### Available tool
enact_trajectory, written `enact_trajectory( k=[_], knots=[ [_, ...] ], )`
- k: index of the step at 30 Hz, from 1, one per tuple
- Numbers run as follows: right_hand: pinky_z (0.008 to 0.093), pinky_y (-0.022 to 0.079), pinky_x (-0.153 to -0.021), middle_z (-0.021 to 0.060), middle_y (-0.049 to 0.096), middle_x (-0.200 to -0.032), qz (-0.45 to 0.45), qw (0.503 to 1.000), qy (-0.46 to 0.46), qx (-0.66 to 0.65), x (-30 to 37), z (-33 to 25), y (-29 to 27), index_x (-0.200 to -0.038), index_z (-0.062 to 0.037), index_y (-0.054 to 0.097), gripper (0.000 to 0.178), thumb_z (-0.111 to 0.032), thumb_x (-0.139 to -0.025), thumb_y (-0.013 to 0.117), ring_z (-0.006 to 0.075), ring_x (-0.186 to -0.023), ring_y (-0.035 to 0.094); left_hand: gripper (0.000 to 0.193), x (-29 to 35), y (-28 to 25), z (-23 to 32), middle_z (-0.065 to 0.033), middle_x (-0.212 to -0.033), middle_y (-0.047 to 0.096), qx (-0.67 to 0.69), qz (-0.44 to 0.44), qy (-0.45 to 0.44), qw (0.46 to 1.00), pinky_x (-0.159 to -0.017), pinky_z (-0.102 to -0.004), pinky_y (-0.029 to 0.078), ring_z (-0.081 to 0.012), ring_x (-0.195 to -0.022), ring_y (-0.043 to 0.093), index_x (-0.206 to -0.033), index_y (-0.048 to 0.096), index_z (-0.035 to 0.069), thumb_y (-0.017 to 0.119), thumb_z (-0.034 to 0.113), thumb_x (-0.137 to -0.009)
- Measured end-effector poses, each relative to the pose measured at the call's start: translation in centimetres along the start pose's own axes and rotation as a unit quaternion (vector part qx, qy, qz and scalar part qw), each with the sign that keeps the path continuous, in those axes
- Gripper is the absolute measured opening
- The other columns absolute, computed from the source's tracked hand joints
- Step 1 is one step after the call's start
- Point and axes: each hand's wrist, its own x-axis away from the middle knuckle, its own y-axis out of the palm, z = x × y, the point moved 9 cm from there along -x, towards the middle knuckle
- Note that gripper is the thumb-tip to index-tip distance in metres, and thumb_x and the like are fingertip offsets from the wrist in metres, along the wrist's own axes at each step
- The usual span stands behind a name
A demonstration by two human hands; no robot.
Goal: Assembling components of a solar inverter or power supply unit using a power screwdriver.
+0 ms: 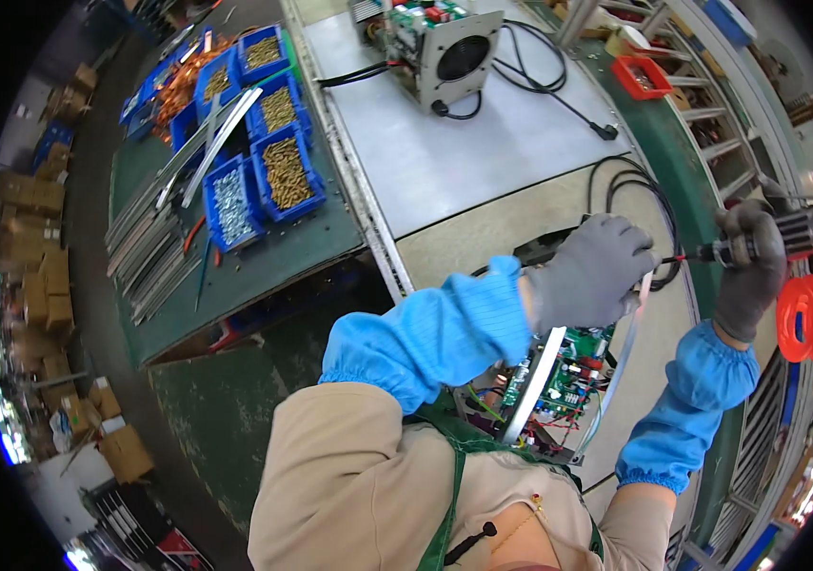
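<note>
My left hand (592, 271), in a grey glove, lies over the far end of a machine with green circuit boards (573, 376) close to my body. Its fingers are curled together; whatever they hold is hidden. A pale metal strip (535, 385) runs lengthwise along the machine. In my right hand (751, 266), also gloved, is a power screwdriver (792, 234), held sideways. Its bit points left and reaches close to the left fingertips. A black cable (659, 195) loops just beyond the left hand.
Another machine with a fan panel (459, 62) stands farther up the bench, its black cord (559, 90) trailing right. To the left, blue bins (287, 176) of brass and silver fasteners share a green table with metal strips (154, 252). A red coiled hose (811, 309) hangs at right.
</note>
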Motion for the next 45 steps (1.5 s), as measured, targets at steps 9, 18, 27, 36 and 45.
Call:
enact_trajectory(
  k=[9,18,27,36,45],
  knots=[
    [0.0373,0.048,-0.081,0.003,0.05,-0.077,-0.031,0.998,-0.039,0.049,0.1,-1.5,0.9,-0.122,0.0045,0.045,0.045,-0.02,-0.085,0.056,0.0088,-0.061,0.046,0.023,30.1,-15.0,-19.5,-0.0128,-0.096,0.058,-0.213,0.268,-0.475,0.811,-0.08,-0.0385,0.047,-0.0277,-0.087,0.058,-0.106,0.061,0.004,0.06,0.014,-0.085],
    [0.0434,0.047,-0.087,0.0033,0.049,-0.073,0.035,0.993,-0.104,0.039,1.0,-5.0,1.0,-0.124,0.0061,0.048,0.045,-0.019,-0.087,0.053,0.0135,-0.059,0.047,0.024,33.8,-14.9,-23.4,-0.0142,-0.094,0.06,-0.308,0.056,-0.508,0.803,-0.078,-0.0416,0.048,-0.034,-0.087,0.058,-0.106,0.064,0.009,0.058,0.023,-0.088],
    [0.0387,0.039,-0.084,-0.0032,0.036,-0.066,-0.118,0.955,-0.161,-0.219,2.9,-6.3,6.4,-0.124,0.0018,0.049,0.048,-0.025,-0.085,0.057,0.0088,-0.056,0.039,0.027,12.3,-3.7,-11.8,-0.0082,-0.1,0.064,0.513,0.07,-0.445,0.731,-0.072,-0.0258,0.05,-0.0134,-0.084,0.061,-0.114,0.057,-0.001,0.052,0.016,-0.095],
    [0.0396,0.039,-0.081,-0.0018,0.036,-0.067,-0.035,0.958,-0.12,-0.257,3.2,-3.9,5.8,-0.123,0.0019,0.051,0.046,-0.022,-0.084,0.057,0.0111,-0.057,0.038,0.029,8.2,0.2,-7.4,-0.01,-0.099,0.064,0.755,0.083,-0.351,0.548,-0.073,-0.0249,0.053,-0.0122,-0.082,0.062,-0.12,0.055,-0.003,0.054,0.013,-0.096],
    [0.0404,0.042,-0.079,-0.0023,0.034,-0.067,-0.005,0.961,-0.127,-0.245,3.7,-3.9,5.5,-0.121,0.0017,0.049,0.046,-0.022,-0.083,0.06,0.0113,-0.059,0.038,0.027,8.0,-0.7,-7.2,-0.0096,-0.093,0.065,0.599,0.099,-0.375,0.7,-0.064,-0.0217,0.05,-0.0099,-0.076,0.061,-0.111,0.058,-0.003,0.054,0.02,-0.096]
  ],
)
